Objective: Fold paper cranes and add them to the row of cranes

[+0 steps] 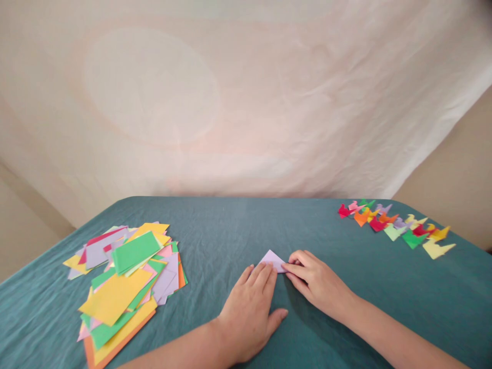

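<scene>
Presses a small lilac paper [271,256], folded to a triangular outline, flat on the teal tablecloth [226,230], just right of centre and toward the near side, with one point aimed away. Rests the left hand [251,303] palm down and ungripped, with fingertips over the paper's left part. Apparently pinches the right corner between thumb and fingers of the right hand [313,282]. By that outline, looks partly folded; cannot tell the number of creases. Lacks the pointed head and tail of the bird-shaped paper pieces [415,239], finished-looking and lined up in rows at far right. To the left, in a loose, overlapping heap: plenty of coloured sheets [117,294], seemingly not yet shaped. Behind the table: a pale hanging cloth [246,92].
</scene>
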A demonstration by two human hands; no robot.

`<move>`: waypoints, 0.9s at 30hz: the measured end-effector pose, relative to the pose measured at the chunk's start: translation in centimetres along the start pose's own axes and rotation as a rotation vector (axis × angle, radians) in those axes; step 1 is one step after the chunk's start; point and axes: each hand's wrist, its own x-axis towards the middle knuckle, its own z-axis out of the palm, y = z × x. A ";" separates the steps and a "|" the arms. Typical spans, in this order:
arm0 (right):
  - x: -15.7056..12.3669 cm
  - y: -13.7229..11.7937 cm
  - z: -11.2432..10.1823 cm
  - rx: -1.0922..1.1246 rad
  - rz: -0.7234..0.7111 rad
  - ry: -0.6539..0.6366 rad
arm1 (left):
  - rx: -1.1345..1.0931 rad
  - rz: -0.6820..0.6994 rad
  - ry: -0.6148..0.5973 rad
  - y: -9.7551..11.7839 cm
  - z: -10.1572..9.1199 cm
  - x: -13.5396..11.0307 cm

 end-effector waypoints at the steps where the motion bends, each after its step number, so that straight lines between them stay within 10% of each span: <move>1: 0.0 0.2 -0.3 0.022 0.005 -0.022 | -0.003 -0.002 0.001 0.0 0.0 0.0; 27: 0.4 3.3 -2.1 0.395 0.116 -0.105 | 0.016 0.013 -0.016 0.1 -0.1 0.4</move>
